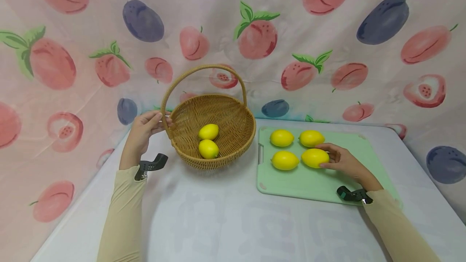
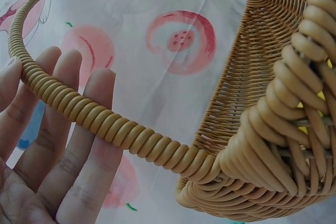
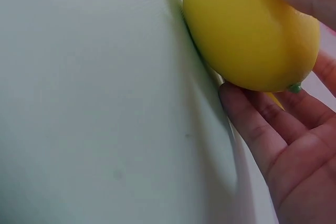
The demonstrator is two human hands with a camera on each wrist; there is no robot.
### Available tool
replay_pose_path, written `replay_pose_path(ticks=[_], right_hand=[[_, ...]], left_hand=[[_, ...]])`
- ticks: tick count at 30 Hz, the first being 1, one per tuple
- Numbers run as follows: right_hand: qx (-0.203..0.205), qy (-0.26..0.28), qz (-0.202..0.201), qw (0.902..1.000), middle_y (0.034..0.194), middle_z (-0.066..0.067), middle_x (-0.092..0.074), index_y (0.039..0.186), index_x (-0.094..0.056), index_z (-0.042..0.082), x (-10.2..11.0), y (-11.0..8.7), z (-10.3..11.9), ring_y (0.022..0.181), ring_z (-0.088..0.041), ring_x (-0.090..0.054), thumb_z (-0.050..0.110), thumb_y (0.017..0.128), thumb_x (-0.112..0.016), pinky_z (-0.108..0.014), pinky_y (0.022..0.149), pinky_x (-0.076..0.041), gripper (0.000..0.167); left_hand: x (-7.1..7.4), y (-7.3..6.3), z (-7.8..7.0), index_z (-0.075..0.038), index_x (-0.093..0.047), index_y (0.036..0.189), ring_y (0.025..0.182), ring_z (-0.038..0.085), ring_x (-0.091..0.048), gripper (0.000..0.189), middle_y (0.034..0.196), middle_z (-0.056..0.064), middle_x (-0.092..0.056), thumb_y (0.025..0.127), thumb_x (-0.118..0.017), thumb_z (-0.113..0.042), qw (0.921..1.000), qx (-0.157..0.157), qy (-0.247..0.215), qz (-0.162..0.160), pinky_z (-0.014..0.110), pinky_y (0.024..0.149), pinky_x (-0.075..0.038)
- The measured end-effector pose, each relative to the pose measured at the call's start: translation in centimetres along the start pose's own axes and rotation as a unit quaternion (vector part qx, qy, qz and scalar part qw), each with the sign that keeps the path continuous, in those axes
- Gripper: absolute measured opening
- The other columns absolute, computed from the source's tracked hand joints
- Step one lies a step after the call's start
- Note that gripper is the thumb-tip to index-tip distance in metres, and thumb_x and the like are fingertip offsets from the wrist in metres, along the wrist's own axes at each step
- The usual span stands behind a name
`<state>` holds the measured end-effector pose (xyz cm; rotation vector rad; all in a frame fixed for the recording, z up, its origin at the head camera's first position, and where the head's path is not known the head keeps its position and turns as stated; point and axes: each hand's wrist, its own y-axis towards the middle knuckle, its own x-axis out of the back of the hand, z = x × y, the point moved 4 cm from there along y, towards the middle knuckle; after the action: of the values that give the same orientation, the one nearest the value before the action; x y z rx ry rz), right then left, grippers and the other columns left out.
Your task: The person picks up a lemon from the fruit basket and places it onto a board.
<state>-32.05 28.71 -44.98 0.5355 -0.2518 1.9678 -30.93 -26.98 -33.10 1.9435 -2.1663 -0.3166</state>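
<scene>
At the left, a brown wicker basket [image 1: 214, 110] stands with its arched handle up. My left hand [image 1: 145, 128] holds the left side of that handle [image 2: 121, 129], fingers behind it and thumb at its near side. Inside the basket are two yellow lemons, one lemon [image 1: 208, 132] behind another lemon [image 1: 208, 149]. Over the green cutting board [image 1: 291, 187], my right hand [image 1: 344, 161] grips the front-right lemon [image 3: 247, 30] between thumb and fingers. Its green stem end faces the palm in the right wrist view.
Three other lemons lie on the board: one at back left [image 1: 282, 138], one at back right [image 1: 311, 138] and one at front left [image 1: 285, 160]. A white cloth [image 1: 211, 217] covers the table. Behind it hangs a fruit-print curtain [image 1: 222, 19].
</scene>
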Motion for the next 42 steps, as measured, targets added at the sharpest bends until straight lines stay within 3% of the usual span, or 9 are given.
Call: replay_pose_path(ticks=[28, 42], right_hand=[[-0.002, -0.005, -0.013, 0.9999, 0.122, 0.023, -0.046, 0.135, -0.041, -0.002, 0.11, 0.12, -0.43, 0.104, 0.014, -0.050, 0.011, 0.083, -0.071, -0.002, 0.088, -0.041, 0.062], [0.006, 0.011, 0.028, 0.9995, 0.124, 0.021, -0.047, 0.136, -0.039, -0.003, -0.08, -0.07, -0.06, 0.107, 0.012, -0.049, 0.009, 0.083, -0.070, -0.004, 0.090, -0.040, 0.063]], left_hand=[[0.14, -0.31, -0.07, -0.019, -0.070, 0.092, 0.078, 0.007, -0.070, 0.021, 0.079, -0.007, -0.072, 0.097, -0.050, -0.017, 0.9999, 0.002, 0.009, -0.010, 0.019, 0.075, -0.055], [0.07, -0.30, -0.06, -0.016, -0.070, 0.094, 0.078, 0.006, -0.070, 0.021, 0.080, -0.006, -0.072, 0.098, -0.050, -0.016, 1.0000, -0.001, 0.004, -0.007, 0.019, 0.074, -0.055]])
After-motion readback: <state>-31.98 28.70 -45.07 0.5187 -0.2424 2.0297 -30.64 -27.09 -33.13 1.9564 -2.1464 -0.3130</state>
